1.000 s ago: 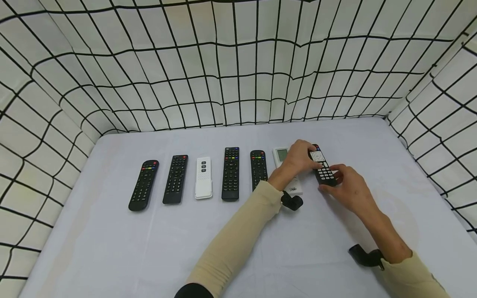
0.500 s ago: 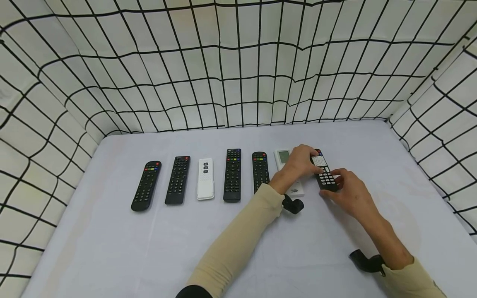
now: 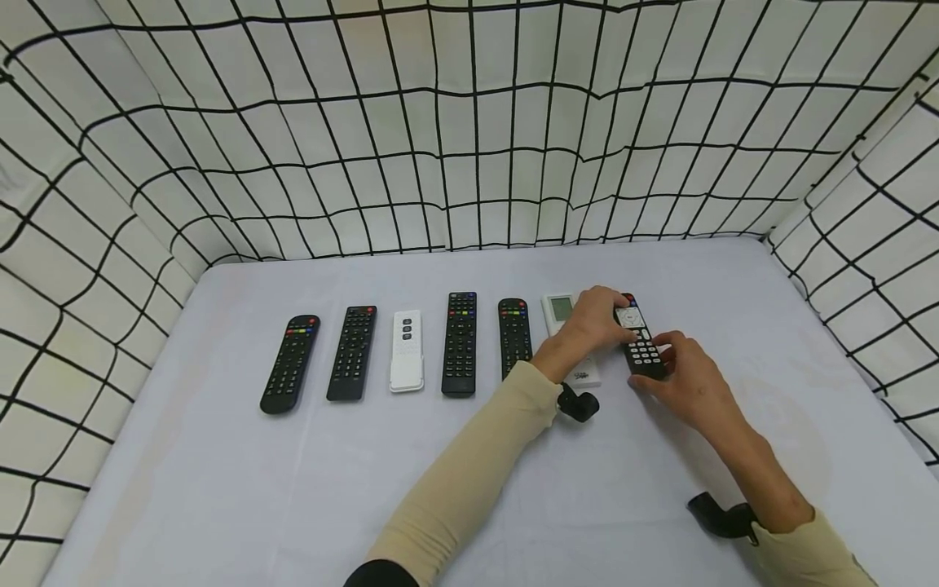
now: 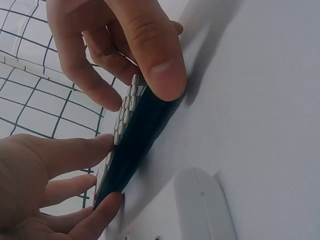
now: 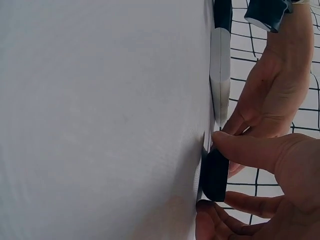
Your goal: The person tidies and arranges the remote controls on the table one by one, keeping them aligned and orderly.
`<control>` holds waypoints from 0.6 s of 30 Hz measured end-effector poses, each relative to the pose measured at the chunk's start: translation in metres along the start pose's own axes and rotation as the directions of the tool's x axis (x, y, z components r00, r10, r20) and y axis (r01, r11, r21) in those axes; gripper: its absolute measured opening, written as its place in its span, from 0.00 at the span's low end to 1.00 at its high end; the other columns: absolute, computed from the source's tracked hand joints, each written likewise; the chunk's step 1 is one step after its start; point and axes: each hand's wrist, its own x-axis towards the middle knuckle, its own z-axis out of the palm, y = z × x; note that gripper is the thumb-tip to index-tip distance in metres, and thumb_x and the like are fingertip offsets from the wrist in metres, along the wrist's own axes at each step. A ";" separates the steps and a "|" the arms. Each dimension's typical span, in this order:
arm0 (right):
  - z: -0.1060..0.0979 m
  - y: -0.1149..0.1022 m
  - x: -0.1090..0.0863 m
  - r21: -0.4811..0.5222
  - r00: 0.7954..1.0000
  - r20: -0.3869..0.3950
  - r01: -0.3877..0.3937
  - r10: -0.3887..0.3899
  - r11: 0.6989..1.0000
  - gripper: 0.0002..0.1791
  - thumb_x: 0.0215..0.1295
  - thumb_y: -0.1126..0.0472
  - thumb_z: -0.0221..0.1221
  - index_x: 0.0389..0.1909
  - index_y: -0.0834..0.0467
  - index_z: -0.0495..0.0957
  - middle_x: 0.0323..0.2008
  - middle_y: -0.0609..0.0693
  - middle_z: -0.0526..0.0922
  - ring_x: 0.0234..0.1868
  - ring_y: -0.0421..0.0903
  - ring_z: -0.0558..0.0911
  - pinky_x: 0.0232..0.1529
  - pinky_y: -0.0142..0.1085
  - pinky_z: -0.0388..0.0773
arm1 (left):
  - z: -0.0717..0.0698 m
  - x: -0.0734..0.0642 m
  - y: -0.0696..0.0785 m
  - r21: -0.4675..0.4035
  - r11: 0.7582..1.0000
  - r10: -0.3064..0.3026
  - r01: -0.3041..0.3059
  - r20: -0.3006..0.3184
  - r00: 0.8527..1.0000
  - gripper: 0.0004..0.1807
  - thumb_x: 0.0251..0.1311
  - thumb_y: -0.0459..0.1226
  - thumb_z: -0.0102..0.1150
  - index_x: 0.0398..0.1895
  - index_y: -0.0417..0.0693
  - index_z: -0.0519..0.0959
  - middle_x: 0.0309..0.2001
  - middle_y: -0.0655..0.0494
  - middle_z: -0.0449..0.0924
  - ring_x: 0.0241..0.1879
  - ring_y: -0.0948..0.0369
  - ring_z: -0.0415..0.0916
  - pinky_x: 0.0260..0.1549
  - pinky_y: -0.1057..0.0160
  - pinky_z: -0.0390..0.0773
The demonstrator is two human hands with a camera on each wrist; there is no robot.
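Observation:
At the right end of a row on the white tabletop lies a black remote control (image 3: 644,352) with pale buttons, slightly slanted. My left hand (image 3: 587,324) holds its upper part, thumb over the button face and fingers along the far left edge. My right hand (image 3: 693,381) pinches the lower end between thumb and fingers. In the left wrist view the remote control (image 4: 135,135) shows edge-on, held by both hands; the right wrist view shows its blunt dark end (image 5: 215,177). Under my left wrist, partly hidden, lies a white remote with a display (image 3: 562,308).
Leftward stand a black remote (image 3: 515,330) partly behind my sleeve, another long black one (image 3: 459,346), a white one (image 3: 407,355) and two more black remotes, the leftmost tilted (image 3: 290,367). Black netting (image 3: 477,175) over white cloth borders the table's back and sides.
The head view has shifted slightly, so everything appears a little lower and further right. Both hands stay on the black remote control, which has barely moved, if at all.

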 end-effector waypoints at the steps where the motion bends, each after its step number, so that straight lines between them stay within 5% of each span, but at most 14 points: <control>1: 0.000 0.000 -0.001 0.001 1.000 -0.002 -0.002 0.002 1.000 0.42 0.62 0.55 0.73 0.69 0.71 0.65 0.54 0.73 0.76 0.51 0.65 0.79 0.48 0.55 0.79 | 0.000 0.000 0.000 0.005 1.000 0.005 -0.005 -0.001 1.000 0.31 0.61 0.45 0.75 0.68 0.51 0.80 0.68 0.56 0.79 0.69 0.60 0.75 0.66 0.68 0.75; 9: -0.008 -0.003 -0.006 0.014 0.987 -0.152 0.048 -0.045 0.999 0.41 0.66 0.51 0.70 0.71 0.69 0.65 0.59 0.75 0.69 0.60 0.70 0.74 0.51 0.64 0.78 | -0.013 -0.012 -0.004 -0.024 1.000 0.017 -0.020 -0.114 0.993 0.31 0.69 0.49 0.66 0.73 0.56 0.74 0.78 0.52 0.63 0.76 0.56 0.66 0.69 0.62 0.75; 14: -0.012 -0.005 0.000 0.024 0.962 -0.246 0.132 -0.122 0.991 0.35 0.70 0.53 0.67 0.69 0.69 0.69 0.63 0.76 0.68 0.63 0.72 0.71 0.56 0.69 0.74 | -0.028 -0.027 -0.019 0.005 0.996 0.090 -0.091 -0.193 0.977 0.28 0.73 0.52 0.60 0.73 0.55 0.74 0.78 0.53 0.64 0.77 0.55 0.65 0.70 0.58 0.75; 18: -0.013 -0.010 0.007 0.034 0.959 -0.248 0.151 -0.138 0.988 0.34 0.73 0.48 0.63 0.70 0.66 0.69 0.69 0.74 0.66 0.69 0.73 0.67 0.62 0.72 0.70 | -0.039 -0.043 -0.035 0.051 0.990 0.138 -0.129 -0.249 0.959 0.27 0.76 0.54 0.55 0.72 0.54 0.75 0.76 0.52 0.66 0.76 0.55 0.65 0.67 0.57 0.78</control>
